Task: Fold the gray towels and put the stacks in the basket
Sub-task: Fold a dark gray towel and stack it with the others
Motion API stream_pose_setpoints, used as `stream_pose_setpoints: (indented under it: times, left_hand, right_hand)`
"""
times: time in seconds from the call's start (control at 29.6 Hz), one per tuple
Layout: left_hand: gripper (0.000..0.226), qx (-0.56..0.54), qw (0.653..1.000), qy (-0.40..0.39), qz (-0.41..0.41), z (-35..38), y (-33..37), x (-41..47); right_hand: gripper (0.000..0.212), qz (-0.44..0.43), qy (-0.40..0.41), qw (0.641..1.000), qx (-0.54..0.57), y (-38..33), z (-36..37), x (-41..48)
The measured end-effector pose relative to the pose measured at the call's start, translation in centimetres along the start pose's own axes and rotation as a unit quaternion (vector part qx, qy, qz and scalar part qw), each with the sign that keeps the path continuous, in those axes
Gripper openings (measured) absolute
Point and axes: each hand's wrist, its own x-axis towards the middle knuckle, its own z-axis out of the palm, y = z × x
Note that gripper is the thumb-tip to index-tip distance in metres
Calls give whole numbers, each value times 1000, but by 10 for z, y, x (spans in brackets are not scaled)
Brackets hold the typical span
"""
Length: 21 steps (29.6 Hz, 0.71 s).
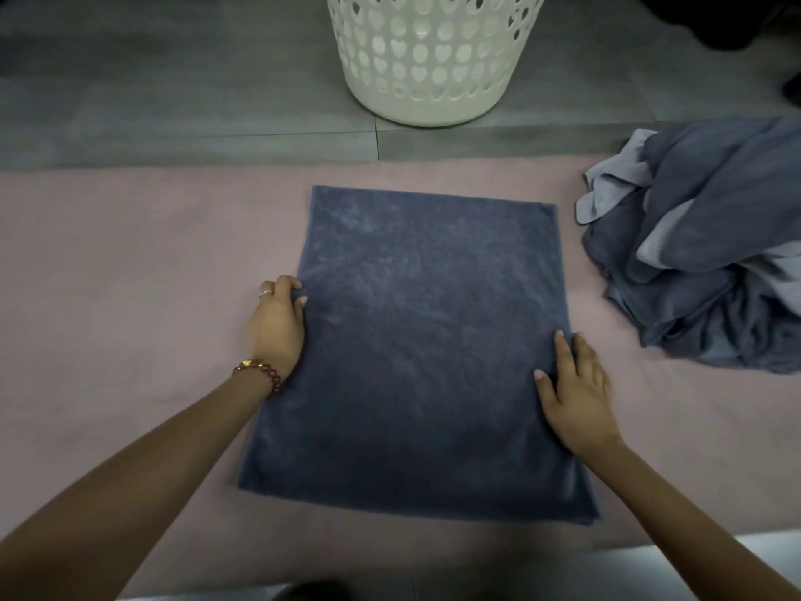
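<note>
A dark gray towel [416, 349] lies flat as a rectangle on the pink mat [130, 271] in front of me. My left hand [277, 323] sits at the towel's left edge, with its fingertips curled onto the edge of the cloth. My right hand [574, 392] rests flat on the towel's right edge, fingers straight. A heap of unfolded gray towels [702, 249] lies at the right of the mat. The white perforated basket [433, 58] stands on the floor beyond the mat, at top centre.
Gray floor tiles [173, 88] stretch beyond the mat's far edge. A dark object [728, 19] sits at the top right corner. The left half of the mat holds nothing but my left forearm.
</note>
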Motion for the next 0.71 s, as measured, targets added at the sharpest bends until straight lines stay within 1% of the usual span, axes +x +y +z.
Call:
stream_pose_setpoints:
  times: [0.1, 0.2, 0.3, 0.37, 0.47, 0.57, 0.61, 0.64, 0.71]
  left_hand:
    - [25, 25, 1000, 5, 6, -3, 4, -6]
    - [29, 72, 996, -11, 46, -8, -1, -20]
    - [26, 100, 992, -23, 75, -14, -13, -29]
    - [24, 116, 990, -21, 82, -16, -20, -31]
    - [21, 130, 988, -12, 76, -15, -18, -30]
    - [28, 105, 993, -15, 51, -18, -15, -37]
    - [34, 112, 991, -20, 71, -20, -18, -43]
    - [40, 137, 983, -35, 116, -21, -21, -52]
    - [48, 193, 947, -94, 240, -23, -33, -77]
  right_hand:
    - [84, -34, -1, 999, -7, -6, 0, -5]
    - [75, -92, -16, 994, -52, -5, 4, -14]
    - [69, -140, -20, 983, -117, 9, 11, -28]
    - [69, -125, -15, 983, -133, 19, 13, -38]
    - [75, -66, -6, 991, -115, 26, 14, -44]
    - [77, -48, 7, 996, -76, 17, 11, -49]
    - [74, -66, 11, 995, -73, 13, 10, -51]
    - [69, -103, 10, 991, -81, 10, 8, -55]
    - [60, -202, 1, 973, -115, 10, 8, -64]
